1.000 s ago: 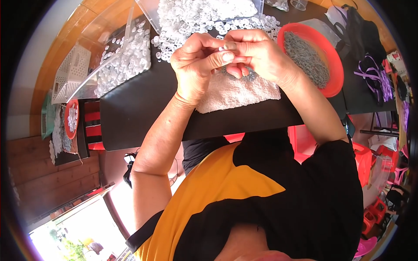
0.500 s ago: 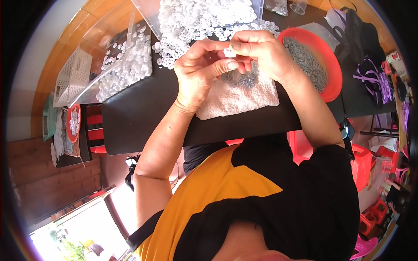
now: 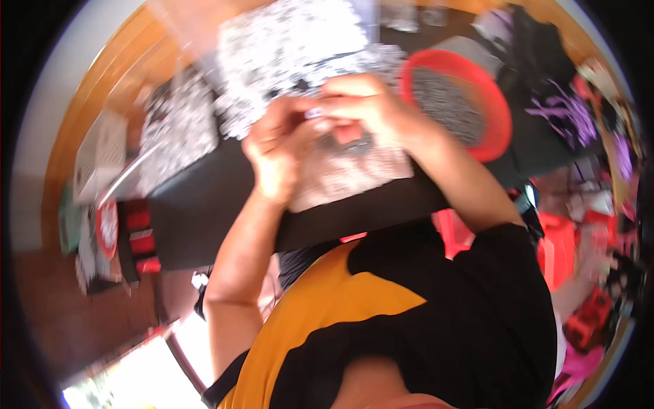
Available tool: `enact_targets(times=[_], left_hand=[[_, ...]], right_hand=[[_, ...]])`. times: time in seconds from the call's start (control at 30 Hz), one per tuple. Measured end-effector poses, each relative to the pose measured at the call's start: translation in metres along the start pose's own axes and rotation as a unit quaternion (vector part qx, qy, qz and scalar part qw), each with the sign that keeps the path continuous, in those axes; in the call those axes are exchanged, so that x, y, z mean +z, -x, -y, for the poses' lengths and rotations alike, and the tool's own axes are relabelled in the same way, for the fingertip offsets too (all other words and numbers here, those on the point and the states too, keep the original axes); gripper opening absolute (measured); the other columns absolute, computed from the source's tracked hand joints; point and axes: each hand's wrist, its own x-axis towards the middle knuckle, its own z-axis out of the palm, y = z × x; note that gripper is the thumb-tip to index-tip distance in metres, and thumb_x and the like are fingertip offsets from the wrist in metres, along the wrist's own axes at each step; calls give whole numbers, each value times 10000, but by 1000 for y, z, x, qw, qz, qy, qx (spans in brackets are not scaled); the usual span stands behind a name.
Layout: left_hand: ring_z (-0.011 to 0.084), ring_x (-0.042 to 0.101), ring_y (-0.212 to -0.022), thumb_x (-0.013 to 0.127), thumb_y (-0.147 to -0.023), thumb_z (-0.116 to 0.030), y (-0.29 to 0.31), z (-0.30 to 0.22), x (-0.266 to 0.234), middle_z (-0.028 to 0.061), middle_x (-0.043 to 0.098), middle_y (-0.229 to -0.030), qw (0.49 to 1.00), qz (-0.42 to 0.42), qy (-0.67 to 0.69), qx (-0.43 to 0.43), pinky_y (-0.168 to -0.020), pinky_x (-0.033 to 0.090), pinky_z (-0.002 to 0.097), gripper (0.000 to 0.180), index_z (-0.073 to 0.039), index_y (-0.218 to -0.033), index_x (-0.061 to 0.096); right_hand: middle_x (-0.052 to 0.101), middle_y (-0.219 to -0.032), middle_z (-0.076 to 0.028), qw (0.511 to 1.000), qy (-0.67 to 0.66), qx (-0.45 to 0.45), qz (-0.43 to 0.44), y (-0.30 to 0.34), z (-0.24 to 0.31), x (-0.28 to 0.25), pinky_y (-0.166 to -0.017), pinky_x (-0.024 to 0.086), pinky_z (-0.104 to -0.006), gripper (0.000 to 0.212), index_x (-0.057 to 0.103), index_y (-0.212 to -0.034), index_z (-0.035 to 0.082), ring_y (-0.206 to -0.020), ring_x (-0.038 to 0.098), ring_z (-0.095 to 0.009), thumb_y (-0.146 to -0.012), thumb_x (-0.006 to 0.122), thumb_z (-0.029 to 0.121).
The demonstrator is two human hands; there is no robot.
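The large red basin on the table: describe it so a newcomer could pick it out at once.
Find the dark table. Just right of the person's right hand sits a wide red basin. Unlike the white heaps to its left, it holds a grey heap.

L grip (image 3: pixel 274 140) & R grip (image 3: pixel 371 109) close tog., fingers (image 3: pixel 340 86) curled, blurry; L forearm (image 3: pixel 246 238) & R forearm (image 3: pixel 471 178) slanting inwd.

Can make out no lettering, number or sign — neither on the round red plastic basin (image 3: pixel 503 121) at two o'clock nor the black-and-yellow fabric shirt (image 3: pixel 436 334) at five.
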Motion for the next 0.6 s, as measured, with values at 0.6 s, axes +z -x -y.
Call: enact_targets(times=[0.6], left_hand=[[80,442,-532,645,-893,-127,-6,9,-4,83,627,-837,998,-32,-13,48,-456,343,196,184,29,-973,587]], right_hand=[[493,-569,-40,989,-124,-78,25,-5,-12,9,-388,420,-286,187,559,-699,4,-432,539,-158,-838,599,121]])
